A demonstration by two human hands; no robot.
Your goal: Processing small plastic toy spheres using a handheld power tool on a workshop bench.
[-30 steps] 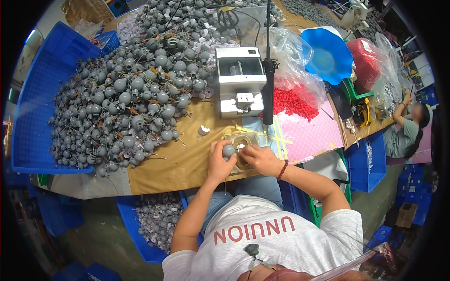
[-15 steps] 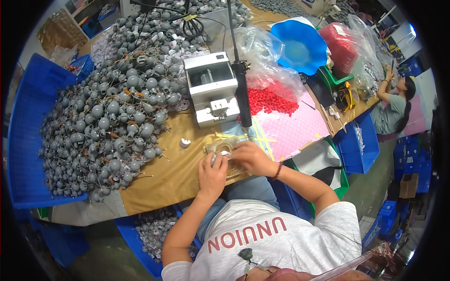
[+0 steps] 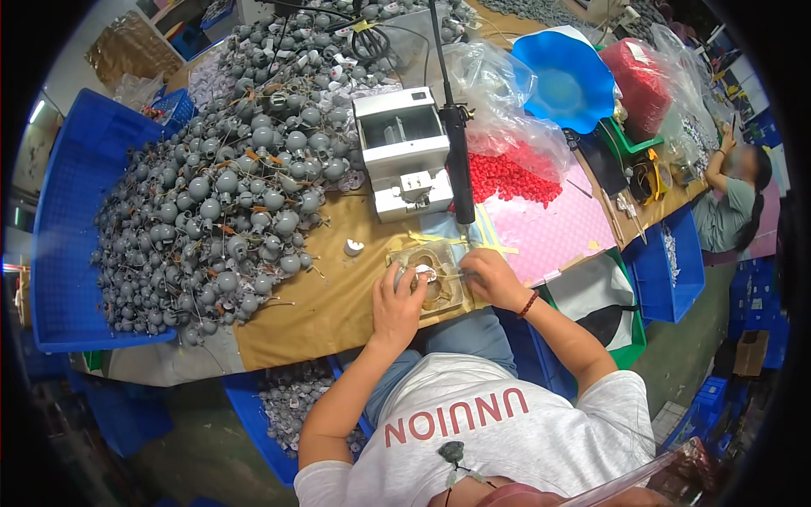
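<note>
We take the clear block (image 3: 457,294) on the worktop (image 3: 287,338) as the reference for all positions. The small white-faced part (image 3: 426,272) sits over the left side of the block, by its rounded recess; we cannot tell whether the two touch. Our left hand (image 3: 397,309) reaches in at the block's left edge, its grip clamped on the part, with the fingers hiding much of the body. Our right hand (image 3: 498,280) is at the block's right edge with the fingers bent. What seems to be a thin strand (image 3: 449,275) runs toward its fingertips; we cannot tell whether this grip is apart or clamped on it.

Handling: we judge the part to be light, stiff and smooth, so it may roll or slip under a narrow pinch. We take hold around the body from the left and leave the white face exposed. We treat the strand as flexible and weak, and do not lift by it.

Surroundings: a loose white cup (image 3: 353,248) lies left of the block, with a pile of grey ball-shaped parts (image 3: 228,203) farther left. The white machine (image 3: 407,160) stands beyond the block; red pieces (image 3: 511,179) and a pink sheet (image 3: 553,235) lie beyond it to the right.
</note>
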